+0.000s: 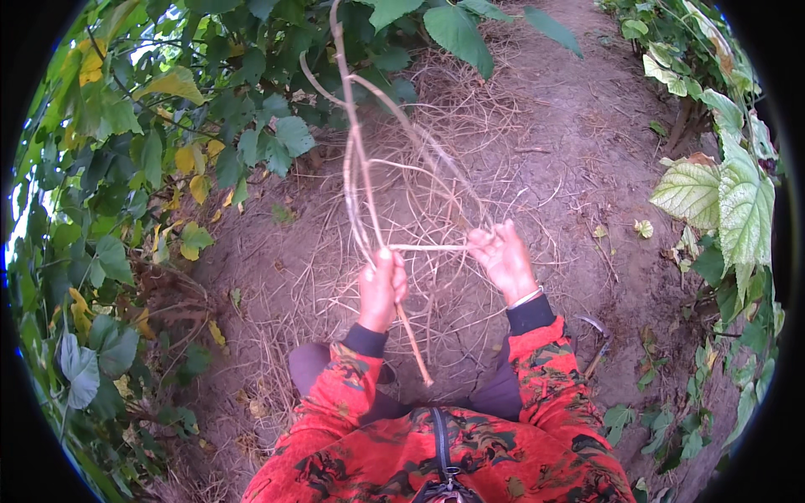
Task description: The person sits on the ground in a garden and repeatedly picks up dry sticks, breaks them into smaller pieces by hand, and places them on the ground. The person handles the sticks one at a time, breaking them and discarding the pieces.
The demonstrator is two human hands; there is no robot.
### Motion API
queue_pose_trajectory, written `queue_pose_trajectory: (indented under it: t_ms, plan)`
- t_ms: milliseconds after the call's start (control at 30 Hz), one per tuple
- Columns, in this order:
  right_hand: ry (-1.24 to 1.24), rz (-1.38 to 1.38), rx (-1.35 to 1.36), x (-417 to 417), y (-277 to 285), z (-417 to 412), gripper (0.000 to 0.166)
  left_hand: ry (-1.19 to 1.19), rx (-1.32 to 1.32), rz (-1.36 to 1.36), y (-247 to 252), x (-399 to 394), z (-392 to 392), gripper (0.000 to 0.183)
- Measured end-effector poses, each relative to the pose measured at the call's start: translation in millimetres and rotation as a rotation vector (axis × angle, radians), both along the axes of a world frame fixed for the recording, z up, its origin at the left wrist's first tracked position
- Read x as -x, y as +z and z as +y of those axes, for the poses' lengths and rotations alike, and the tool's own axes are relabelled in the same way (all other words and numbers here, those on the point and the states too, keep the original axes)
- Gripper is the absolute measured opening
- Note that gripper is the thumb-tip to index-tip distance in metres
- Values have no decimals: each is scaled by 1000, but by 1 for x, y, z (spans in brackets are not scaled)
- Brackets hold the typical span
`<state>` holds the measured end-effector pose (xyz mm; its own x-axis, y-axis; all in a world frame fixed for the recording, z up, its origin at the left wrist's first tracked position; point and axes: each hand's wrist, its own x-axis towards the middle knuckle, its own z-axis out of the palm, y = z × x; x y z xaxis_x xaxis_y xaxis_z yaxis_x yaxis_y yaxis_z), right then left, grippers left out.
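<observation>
My left hand [381, 290] is closed around a thin brown woody stem [360, 148], which rises past the top of the picture. The stem's cut lower end juts out below my fist, over the ground between my knees. My right hand [503, 259] pinches a pale strand [431, 248], apparently bark, drawn taut sideways from my left fist. More long pale strands loop from the upper stem; one, blurred [440, 154], slants down to the fingers of my right hand. Whether the strands are bark strips or thin shoots I cannot tell everywhere.
A sickle [592, 342] lies on the soil right of my right forearm. Loose pale strips [434, 283] litter the bare earth ahead. Leafy bushes [113, 251] crowd the left; more leaves [710, 188] hang at the right. A dirt path [585, 113] runs away between them.
</observation>
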<state>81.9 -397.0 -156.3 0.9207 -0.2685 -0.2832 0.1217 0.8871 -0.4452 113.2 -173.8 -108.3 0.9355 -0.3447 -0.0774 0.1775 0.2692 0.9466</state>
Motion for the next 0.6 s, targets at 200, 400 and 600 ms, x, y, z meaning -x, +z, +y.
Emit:
queue_pose_trajectory:
  t_ms: [200, 400, 600]
  plan:
    - [-172, -6, -66, 1, -1, -26, 24, -193, -327, -82, -46, 19, 3, 35]
    - [-137, -15, 233, 2, 17, -36, 19, -436, -431, -121, -56, 46, 2, 32]
    - [-68, -48, 309, 3, 26, -32, 24, -413, -575, -283, -62, 53, -3, 30]
